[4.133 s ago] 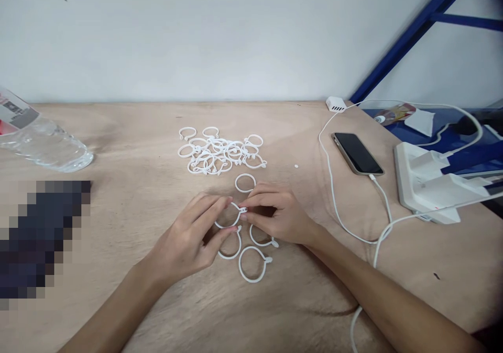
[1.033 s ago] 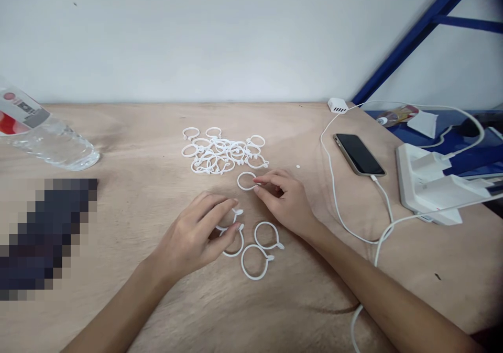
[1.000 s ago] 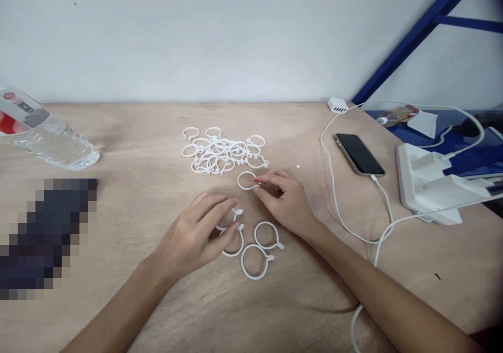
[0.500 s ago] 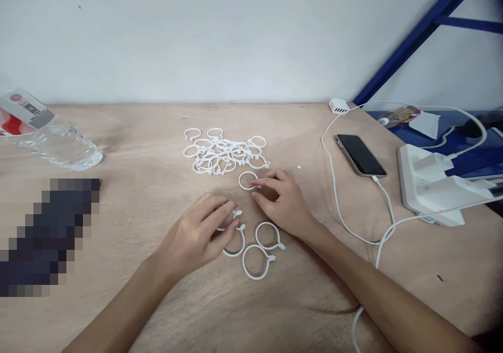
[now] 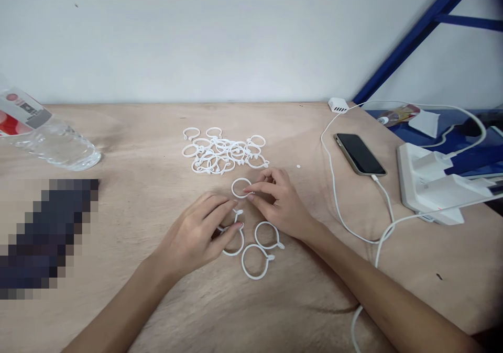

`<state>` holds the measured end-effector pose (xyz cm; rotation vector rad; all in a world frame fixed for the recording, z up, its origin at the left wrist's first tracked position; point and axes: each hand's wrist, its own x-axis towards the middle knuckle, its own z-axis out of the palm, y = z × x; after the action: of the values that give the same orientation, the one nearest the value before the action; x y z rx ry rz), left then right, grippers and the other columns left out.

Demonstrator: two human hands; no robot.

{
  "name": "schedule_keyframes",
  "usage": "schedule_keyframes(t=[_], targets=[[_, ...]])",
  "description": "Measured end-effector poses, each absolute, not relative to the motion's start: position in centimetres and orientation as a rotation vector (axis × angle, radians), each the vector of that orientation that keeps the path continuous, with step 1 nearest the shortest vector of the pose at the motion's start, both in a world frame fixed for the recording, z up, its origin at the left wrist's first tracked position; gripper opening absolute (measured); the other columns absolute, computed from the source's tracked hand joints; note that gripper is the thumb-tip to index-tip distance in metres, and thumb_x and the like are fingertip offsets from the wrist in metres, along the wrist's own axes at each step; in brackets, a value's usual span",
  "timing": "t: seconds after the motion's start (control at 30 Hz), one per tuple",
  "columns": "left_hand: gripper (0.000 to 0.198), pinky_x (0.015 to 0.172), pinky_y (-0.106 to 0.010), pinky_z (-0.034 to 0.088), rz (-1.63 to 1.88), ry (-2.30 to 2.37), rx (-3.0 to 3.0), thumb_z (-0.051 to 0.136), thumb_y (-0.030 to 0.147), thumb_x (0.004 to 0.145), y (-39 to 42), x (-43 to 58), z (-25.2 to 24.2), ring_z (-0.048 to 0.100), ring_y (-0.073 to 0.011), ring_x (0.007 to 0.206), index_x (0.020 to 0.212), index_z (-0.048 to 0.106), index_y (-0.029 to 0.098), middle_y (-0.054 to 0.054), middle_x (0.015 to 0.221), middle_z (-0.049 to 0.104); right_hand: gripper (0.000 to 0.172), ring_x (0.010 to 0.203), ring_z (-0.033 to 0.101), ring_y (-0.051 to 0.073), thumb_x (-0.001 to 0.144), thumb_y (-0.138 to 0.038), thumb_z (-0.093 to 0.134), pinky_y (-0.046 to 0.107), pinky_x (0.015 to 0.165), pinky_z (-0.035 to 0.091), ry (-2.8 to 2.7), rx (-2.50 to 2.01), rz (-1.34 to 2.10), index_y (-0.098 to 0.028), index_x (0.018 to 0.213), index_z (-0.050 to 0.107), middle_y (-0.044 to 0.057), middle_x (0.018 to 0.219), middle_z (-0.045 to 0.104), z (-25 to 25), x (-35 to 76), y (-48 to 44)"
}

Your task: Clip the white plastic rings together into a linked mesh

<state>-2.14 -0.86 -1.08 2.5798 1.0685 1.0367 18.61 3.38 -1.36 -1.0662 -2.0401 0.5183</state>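
A loose heap of white plastic curtain rings [image 5: 223, 154] with snap clips lies on the plywood table [image 5: 298, 295]. My right hand [image 5: 277, 203] has its index finger and thumb on a single white ring [image 5: 241, 187] just in front of the heap. My left hand [image 5: 195, 232] lies over a clipped ring [image 5: 228, 222], with its fingertips at that ring's clip. A further ring [image 5: 234, 245] lies partly under my left thumb. Two more rings [image 5: 254, 262] sit uncovered just beyond my left thumb, toward my right hand.
A clear plastic water bottle [image 5: 51, 143] lies on its side at the left, near a pixelated dark object [image 5: 47, 232]. To the right are a black smartphone [image 5: 359, 154] on a white charging cable, a white power strip [image 5: 426, 185], and a blue metal frame [image 5: 420, 33].
The single ring has shifted left and toward me under my right hand, whose fingers have moved onto it. My left hand has barely moved.
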Motion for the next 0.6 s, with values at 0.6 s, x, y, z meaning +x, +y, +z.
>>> schedule_keyframes(t=[0.6], targets=[[0.054,0.089,-0.041,0.053,1.19,1.051,2.536,0.069,0.018,0.081,-1.0,-2.0,-0.94,0.059,-0.023,0.102,0.13,0.046,0.014,-0.013,0.108,0.064,0.008,0.079,0.057,0.016,0.087,-0.018,0.062,0.036,0.074,0.051,-2.076,-0.671,0.637,-0.022,0.087,0.069,0.003,0.082,0.071,-0.66,17.86,2.55]])
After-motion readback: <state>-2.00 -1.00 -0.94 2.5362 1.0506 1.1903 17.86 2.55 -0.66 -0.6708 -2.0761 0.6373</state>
